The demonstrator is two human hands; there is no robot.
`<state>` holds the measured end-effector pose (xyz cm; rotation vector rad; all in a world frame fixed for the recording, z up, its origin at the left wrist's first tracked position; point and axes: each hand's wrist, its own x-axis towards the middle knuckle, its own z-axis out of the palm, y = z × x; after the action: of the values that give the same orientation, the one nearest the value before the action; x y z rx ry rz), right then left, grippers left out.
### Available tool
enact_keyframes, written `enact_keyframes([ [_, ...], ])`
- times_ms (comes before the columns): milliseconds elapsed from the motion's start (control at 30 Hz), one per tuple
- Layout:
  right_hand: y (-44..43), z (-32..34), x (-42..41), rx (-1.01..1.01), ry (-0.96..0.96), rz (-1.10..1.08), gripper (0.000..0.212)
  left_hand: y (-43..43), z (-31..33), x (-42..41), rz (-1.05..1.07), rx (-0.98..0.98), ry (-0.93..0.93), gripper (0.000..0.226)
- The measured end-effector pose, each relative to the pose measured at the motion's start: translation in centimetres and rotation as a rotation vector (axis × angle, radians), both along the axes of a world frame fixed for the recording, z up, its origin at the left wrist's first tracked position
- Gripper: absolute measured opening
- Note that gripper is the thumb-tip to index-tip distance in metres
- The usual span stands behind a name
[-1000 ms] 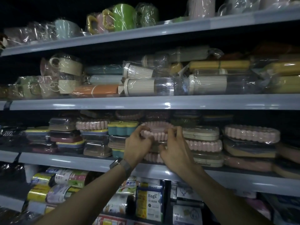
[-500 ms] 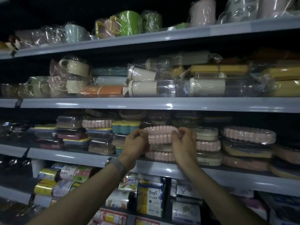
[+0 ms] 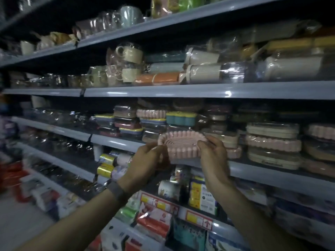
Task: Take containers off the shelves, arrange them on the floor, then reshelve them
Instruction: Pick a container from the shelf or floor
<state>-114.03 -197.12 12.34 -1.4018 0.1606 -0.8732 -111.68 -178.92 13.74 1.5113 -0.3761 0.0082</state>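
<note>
Left grip (image 3: 146, 160) pinches the left end of the pink container (image 3: 181, 147), fingers curled at its rim. Right grip (image 3: 212, 153) pinches the right end the same way. The container hangs between them just in front of the shelf edge (image 3: 116, 142), off the stacks, tipped so its open top faces the camera. It is oval with a scalloped wall and a ribbed insert on the floor; nothing else shows inside. Glints at the rim suggest a clear film wrap, but blur leaves that unsure. Judged moulded plastic: light, stiff enough for an end-to-end hold, unlikely to break if bumped. Film would make it slippery, so fingers hooked over the rim at both ends look safer than squeezing the fluted sides. On the shelf behind, from the left: lidded boxes (image 3: 126, 124) stacked, with yellow and red bands. Next comes a teal container (image 3: 181, 118) with a yellow top, on another stack. A second pink scalloped dish (image 3: 233, 153) sits just beside the right grip, then a cream box (image 3: 272, 128). All look wrapped; contents cannot be told.
</note>
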Motion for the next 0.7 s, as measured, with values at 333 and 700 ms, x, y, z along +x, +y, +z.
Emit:
enact_keyframes([
  [333, 14.6, -7.1, 3.5, -0.036, 0.071, 0.310, 0.030, 15.5, -7.7, -1.3, 0.261, 0.106, 0.113, 0.022],
  [700, 31.6, -18.5, 6.0, -0.109, 0.282, 0.645, 0.024, 31.3, -17.3, -4.2, 0.639, 0.050, 0.360, 0.025],
])
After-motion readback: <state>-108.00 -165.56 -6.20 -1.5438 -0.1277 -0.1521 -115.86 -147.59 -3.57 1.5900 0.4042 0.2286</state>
